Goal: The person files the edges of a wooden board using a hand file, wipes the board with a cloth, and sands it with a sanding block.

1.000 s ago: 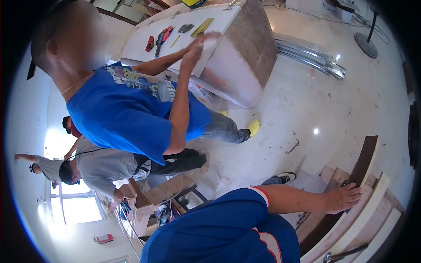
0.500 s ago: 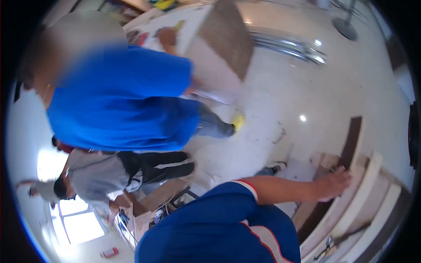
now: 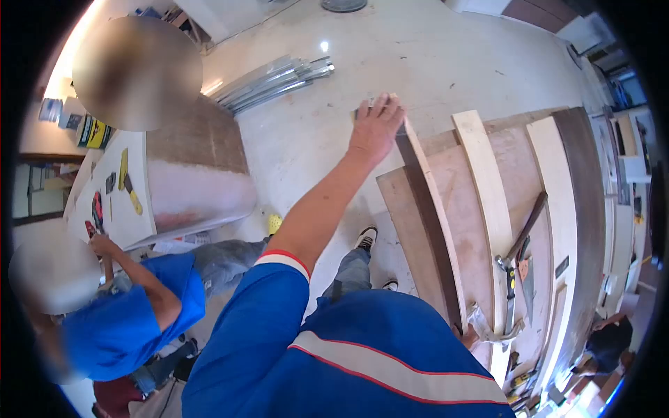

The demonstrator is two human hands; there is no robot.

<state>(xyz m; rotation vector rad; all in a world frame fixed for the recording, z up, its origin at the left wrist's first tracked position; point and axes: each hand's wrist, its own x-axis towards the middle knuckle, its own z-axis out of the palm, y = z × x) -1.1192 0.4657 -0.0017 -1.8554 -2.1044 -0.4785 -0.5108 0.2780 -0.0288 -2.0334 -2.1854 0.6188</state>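
Note:
My left hand (image 3: 376, 129) is stretched forward, its fingers bent over the far end of a long narrow wooden board (image 3: 431, 191). This board stands on edge, with a dark side face and a pale top edge. Close to my body, my right hand (image 3: 470, 336) shows only in part beside the board's near end; its fingers are mostly hidden. To the right, a hammer (image 3: 527, 226) with a dark handle lies across pale wooden strips (image 3: 486, 164). Beside it is a tool with a black and yellow handle (image 3: 511, 284).
A co-worker in a blue shirt (image 3: 125, 313) stands at the left by a white-topped bench (image 3: 136, 202) with hand tools on it. Metal profiles (image 3: 279, 80) lie on the floor ahead. Another person in dark clothes (image 3: 610, 341) is low at the far right.
The view has swung round, bringing the boards nearer the middle. My left hand now rests at the board's far end, instead of partway along it. My right hand has come partly into view.

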